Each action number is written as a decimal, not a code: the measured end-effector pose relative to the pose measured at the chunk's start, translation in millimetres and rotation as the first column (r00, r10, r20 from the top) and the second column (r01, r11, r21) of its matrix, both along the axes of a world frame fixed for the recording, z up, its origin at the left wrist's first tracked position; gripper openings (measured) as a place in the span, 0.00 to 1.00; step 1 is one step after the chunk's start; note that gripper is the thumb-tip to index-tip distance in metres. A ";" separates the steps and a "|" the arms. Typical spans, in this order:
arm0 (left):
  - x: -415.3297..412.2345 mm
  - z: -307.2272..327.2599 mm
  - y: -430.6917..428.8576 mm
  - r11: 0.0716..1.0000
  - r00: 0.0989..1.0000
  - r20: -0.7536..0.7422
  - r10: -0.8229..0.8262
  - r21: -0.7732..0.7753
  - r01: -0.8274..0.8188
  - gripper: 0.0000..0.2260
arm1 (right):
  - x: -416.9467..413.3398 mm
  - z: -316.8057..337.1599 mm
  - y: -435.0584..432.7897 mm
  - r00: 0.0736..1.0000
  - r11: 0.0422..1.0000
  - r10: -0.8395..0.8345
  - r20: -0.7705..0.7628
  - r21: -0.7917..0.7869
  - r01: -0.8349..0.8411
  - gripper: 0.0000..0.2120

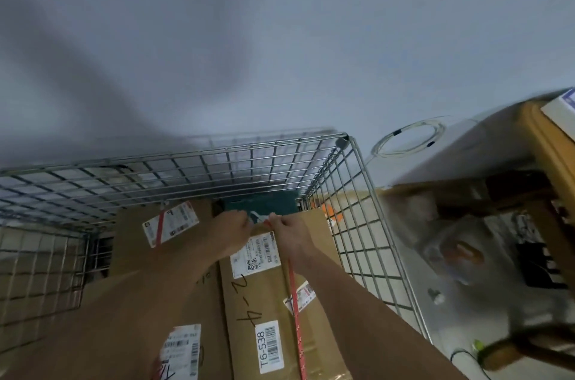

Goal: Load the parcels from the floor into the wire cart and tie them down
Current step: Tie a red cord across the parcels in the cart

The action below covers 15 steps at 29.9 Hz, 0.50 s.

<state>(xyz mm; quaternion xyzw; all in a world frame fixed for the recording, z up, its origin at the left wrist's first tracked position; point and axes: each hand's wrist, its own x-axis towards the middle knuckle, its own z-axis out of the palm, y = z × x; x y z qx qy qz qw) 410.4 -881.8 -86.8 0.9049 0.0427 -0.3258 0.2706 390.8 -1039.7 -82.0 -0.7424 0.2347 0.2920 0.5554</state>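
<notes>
Spotter: Nearest you, the right-hand parcel [267,301], marked 2-4 and T6-538, lies flat in the wire cart [342,140], with its long axis running straight away from you.

Caller: And the red cord [297,317] follows that same axis. It's laid along the top near the right edge, out to your right hand [287,231].

Spotter: On your left, touching it, sits the left-hand parcel [174,255], with a red band [160,228] across its far label.

Caller: Now the hands. Your right hand is closed, pinching the cord's far end right at the parcel's far edge. Your left hand [236,224] is just beside it, fingers curled, tips at a pale strip [258,217] between the two. Whether it truly has hold of that strip, I can't tell.

Spotter: So the work is dead ahead at full reach, both hands level, the right one on the cord. I'd judge you're at the tying stage. Any pull wants to go along the parcel's length, toward the far mesh.

Caller: Past your knuckles there's a teal panel [264,203] down in the gap, then the far wire wall. Outside the cart, on the floor to your right, there's a white cable coil [407,140].
</notes>
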 end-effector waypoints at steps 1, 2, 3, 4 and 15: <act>3.8 -4.3 -1.8 0.989 0.993 -0.015 0.121 -0.085 -0.122 0.14 | 1.7 -7.3 -0.4 1.000 1.000 -0.007 0.001 0.006 0.007 0.18; 7.5 -8.3 -3.4 0.956 0.970 -0.027 0.240 -0.166 -0.241 0.15 | 4.1 -11.3 -0.5 1.000 1.000 -0.008 0.001 -0.001 0.008 0.18; 10.8 -11.3 -5.6 0.914 0.944 -0.041 0.327 -0.239 -0.327 0.16 | 6.8 -13.7 -1.5 1.000 1.000 -0.025 0.012 -0.015 0.025 0.17; 14.9 -14.9 -9.4 0.869 0.921 -0.075 0.382 -0.309 -0.386 0.16 | 10.2 -17.0 -3.6 0.998 0.998 -0.053 0.024 -0.038 0.054 0.17; 67.7 -32.6 -90.0 0.519 0.633 -0.320 0.705 -0.375 -0.768 0.03 | 57.4 -45.9 -16.9 0.989 0.967 -0.075 0.131 -0.232 0.104 0.14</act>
